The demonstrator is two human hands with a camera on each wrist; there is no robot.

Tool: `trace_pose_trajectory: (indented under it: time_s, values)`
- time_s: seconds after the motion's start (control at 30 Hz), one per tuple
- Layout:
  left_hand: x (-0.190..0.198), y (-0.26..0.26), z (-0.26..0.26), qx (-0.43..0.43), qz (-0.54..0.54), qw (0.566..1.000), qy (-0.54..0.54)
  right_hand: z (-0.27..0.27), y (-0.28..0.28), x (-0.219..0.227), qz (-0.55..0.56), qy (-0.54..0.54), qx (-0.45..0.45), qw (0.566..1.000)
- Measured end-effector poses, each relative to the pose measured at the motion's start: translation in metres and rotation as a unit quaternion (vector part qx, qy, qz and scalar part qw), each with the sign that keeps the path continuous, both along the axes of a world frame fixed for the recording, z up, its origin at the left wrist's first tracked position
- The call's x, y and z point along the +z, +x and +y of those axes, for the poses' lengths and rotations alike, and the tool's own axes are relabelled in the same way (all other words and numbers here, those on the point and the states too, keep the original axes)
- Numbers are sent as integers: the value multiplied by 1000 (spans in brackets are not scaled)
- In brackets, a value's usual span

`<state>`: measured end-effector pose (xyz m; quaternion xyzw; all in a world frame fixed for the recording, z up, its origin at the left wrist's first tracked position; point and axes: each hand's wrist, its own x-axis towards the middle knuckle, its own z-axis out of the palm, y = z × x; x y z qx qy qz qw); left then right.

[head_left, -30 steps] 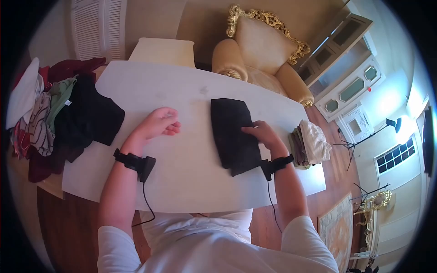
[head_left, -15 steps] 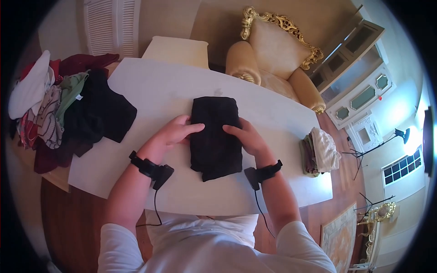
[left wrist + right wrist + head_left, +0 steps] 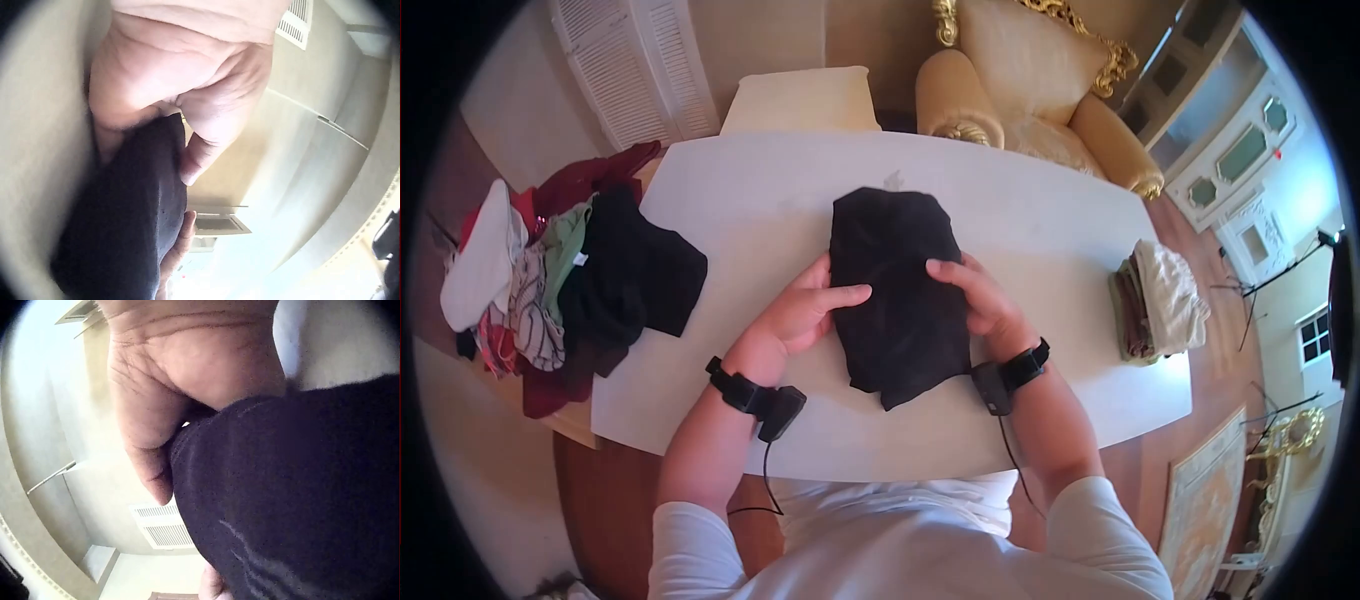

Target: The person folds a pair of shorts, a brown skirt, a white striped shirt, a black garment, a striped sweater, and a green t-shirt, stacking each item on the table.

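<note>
A folded black garment (image 3: 900, 330) lies between my two hands over the middle of the white table (image 3: 750, 190). My left hand (image 3: 803, 308) grips its left edge, thumb on top and fingers tucked underneath. On the opposite edge my right hand (image 3: 988, 302) holds it the same way, its thumb lying on the cloth. In the left wrist view the dark cloth (image 3: 134, 206) runs down from between thumb and fingers. The right wrist view has the garment (image 3: 294, 494) filling much of the lower right, its curved fold at the thumb.
A loose heap of clothes, with a black piece (image 3: 665, 275) and a white piece (image 3: 485, 265), covers the table's left end. At the right end stands a stack of folded clothes (image 3: 1165, 300). Beyond the table are a cream seat (image 3: 800, 103) and a gilded armchair (image 3: 1040, 75).
The left hand came over from the left and took hold of the garment. The garment moved left to the table's middle, between both hands, and now looks wider. The head view has shifted.
</note>
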<state>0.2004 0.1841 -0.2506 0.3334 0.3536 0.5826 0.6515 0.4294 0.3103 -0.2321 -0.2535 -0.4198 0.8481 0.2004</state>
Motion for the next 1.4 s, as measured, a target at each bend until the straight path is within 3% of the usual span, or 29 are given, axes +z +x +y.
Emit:
trace_pose_trajectory:
  time_s: [0.1, 0.3, 0.5, 0.7, 0.9, 1.0, 1.1, 1.2, 1.3, 1.4]
  values:
    - [-1, 1, 2, 32, 18, 999, 4, 2, -1, 5, 27, -90, 16, 995]
    - [-7, -5, 4, 56, -56, 997, -20, 2, 1, -9, 59, 42, 37, 997]
    - [1, -2, -1, 22, 4, 999, -38, -3, 1, -8, 49, 74, 86, 992]
    - [-10, -7, 2, 31, 4, 999, -7, -3, 0, -13, 48, 0, 59, 997]
    - [2, -4, 0, 41, -26, 997, -52, -6, -3, -14, 31, 15, 37, 999]
    - [2, -5, 0, 8, 7, 999, -42, -6, -3, -12, 29, 4, 10, 1000]
    - [-4, -7, -1, -15, 109, 994, -25, -3, -3, -12, 14, -33, -14, 999]
    - [-8, -8, 0, -4, 105, 994, -25, -5, -3, -8, 35, -23, -11, 999]
    - [-20, -8, 1, 21, 131, 991, 0, -3, 0, -6, 56, 41, 55, 996]
    - [-12, -5, 2, 5, 145, 989, 26, 7, 2, -19, 23, 34, 69, 997]
